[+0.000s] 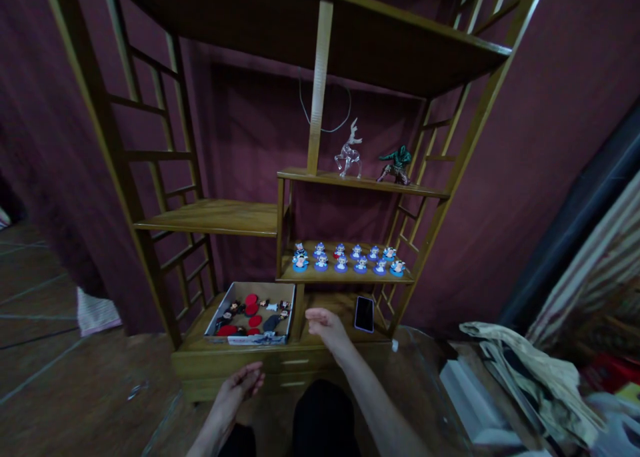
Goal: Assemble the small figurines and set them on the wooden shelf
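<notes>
My left hand [237, 389] hovers in front of the cabinet's drawers, below a shallow cardboard box [226, 297]. Its fingers are loosely bent and apart, with nothing seen in them. Beside the box's right end, my right hand [327, 328] is held over the bottom shelf, fingers stretched out to the left and no object visible in it. Inside the box lie several small dark figurines [272, 322] and red round bases [251, 299], jumbled together. Two rows of small figurines [341, 264] on mostly purple and blue bases stand on the shelf above my right hand.
A phone [364, 314] lies on the bottom shelf, right of my right hand. Higher up stand a clear deer figure [349, 151] and a green crouching figure [397, 165]. A wooden upright [319, 87] divides the shelves. Piled cloth [530, 357] and a white box [475, 403] lie on the right.
</notes>
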